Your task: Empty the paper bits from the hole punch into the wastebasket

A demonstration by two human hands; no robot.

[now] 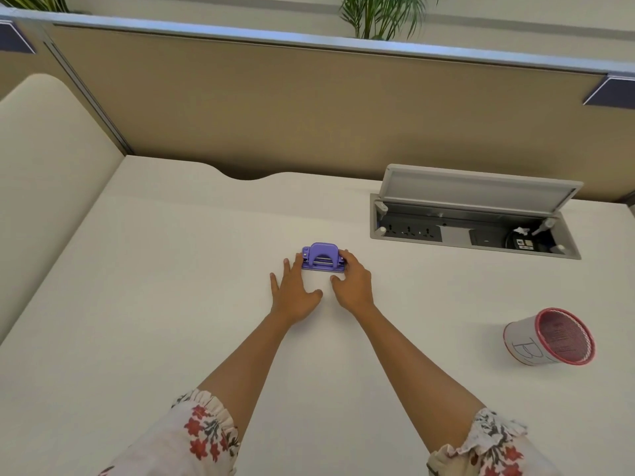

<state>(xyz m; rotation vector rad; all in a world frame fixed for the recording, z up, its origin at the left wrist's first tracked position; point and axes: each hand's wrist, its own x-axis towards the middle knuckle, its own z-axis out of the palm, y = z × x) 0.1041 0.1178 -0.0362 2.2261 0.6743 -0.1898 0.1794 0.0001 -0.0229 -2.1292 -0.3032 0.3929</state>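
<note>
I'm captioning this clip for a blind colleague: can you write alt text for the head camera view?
Two bare hands, the left hand and right hand, reach to either side of a small purple hole punch sitting on a white desk. A small red-rimmed wastebasket stands apart to the right, and an open power socket box is set into the desk behind.

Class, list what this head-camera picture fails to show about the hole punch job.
1. Head view: paper bits inside the purple hole punch are hidden by its casing.
2. Wastebasket: contents unclear through its dim opening.
3. Right hand fingertips behind the punch; grip uncertain.
4. Left hand: contact unclear.
</note>
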